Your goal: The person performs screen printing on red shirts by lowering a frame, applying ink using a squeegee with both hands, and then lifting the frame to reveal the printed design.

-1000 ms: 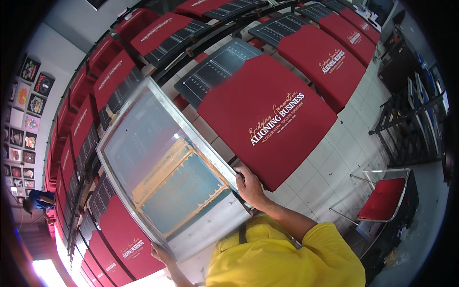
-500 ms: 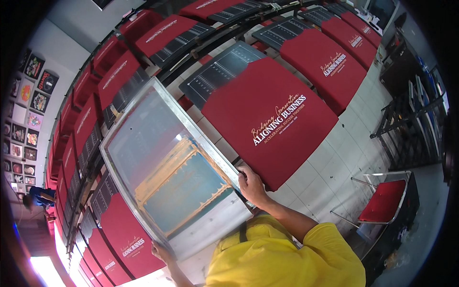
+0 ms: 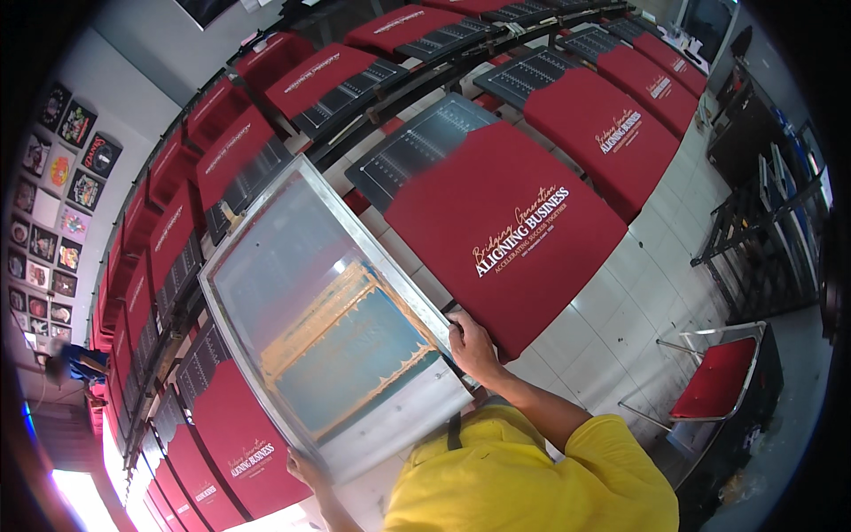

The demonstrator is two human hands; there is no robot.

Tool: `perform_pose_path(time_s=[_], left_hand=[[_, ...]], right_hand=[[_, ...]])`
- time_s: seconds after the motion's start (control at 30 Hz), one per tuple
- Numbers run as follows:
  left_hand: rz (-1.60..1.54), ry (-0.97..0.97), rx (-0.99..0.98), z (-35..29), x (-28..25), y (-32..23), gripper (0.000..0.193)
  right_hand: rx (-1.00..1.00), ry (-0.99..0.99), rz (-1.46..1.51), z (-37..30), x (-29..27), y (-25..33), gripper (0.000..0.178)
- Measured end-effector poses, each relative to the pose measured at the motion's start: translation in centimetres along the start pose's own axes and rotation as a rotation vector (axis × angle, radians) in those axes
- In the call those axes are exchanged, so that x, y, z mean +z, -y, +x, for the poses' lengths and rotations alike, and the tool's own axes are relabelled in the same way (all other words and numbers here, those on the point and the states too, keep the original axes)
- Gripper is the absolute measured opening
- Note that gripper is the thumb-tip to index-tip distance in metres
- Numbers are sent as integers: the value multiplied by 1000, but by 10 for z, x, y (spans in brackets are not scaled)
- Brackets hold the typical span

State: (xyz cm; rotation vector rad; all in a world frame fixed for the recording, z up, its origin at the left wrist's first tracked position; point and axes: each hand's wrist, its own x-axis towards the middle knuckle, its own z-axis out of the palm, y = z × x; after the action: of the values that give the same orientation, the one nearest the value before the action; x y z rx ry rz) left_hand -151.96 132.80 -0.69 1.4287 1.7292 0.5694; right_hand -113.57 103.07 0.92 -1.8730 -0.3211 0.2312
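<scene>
I hold a screen printing frame (image 3: 306,232) in front of me, tilted across the view. Its mesh carries a blue-green stencil area edged with tan tape or residue, and its border is pale metal. My right hand (image 3: 472,348) is closed around the frame's right edge. On the opposite edge, low in view, my left hand (image 3: 306,468) grips the frame, its fingers partly hidden beneath. Just right of the frame lies a red shirt (image 3: 505,239) with gold and white print, stretched on a dark board (image 3: 425,137).
Rows of dark boards with printed red shirts (image 3: 612,115) run along both sides. A red chair (image 3: 720,377) and a black metal rack (image 3: 762,239) stand at right, on white floor tiles (image 3: 576,355). Another person (image 3: 80,363) is at far left, near a wall of framed prints (image 3: 62,168).
The view has shifted slightly, so the shirts and the frame appear a little lower and to the right. Both hands keep their hold on the frame.
</scene>
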Motion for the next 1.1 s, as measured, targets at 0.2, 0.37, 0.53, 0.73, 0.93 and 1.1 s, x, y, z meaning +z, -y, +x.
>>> perform_pose_path(time_s=[0.2,0.37,0.53,0.73,0.93,1.1], left_hand=[[-48,-27,-37,-11,5,-12,60],[-59,-78,-31,-17,8,-18,59],[-189,-73,108,-14,11,-12,32],[-255,-60,246,-51,18,-47,37],[-212,-39,265,-6,8,5,36],[-294,70,217,-9,6,-9,33]], right_hand=[[2,-1,-34,0,0,0,23],[-26,-26,-57,1,2,-4,24],[-20,-31,-76,0,2,-3,25],[-25,-56,-72,1,2,-5,26],[-84,-31,-180,-1,-2,17,25],[-151,-75,-223,-6,-7,20,24]])
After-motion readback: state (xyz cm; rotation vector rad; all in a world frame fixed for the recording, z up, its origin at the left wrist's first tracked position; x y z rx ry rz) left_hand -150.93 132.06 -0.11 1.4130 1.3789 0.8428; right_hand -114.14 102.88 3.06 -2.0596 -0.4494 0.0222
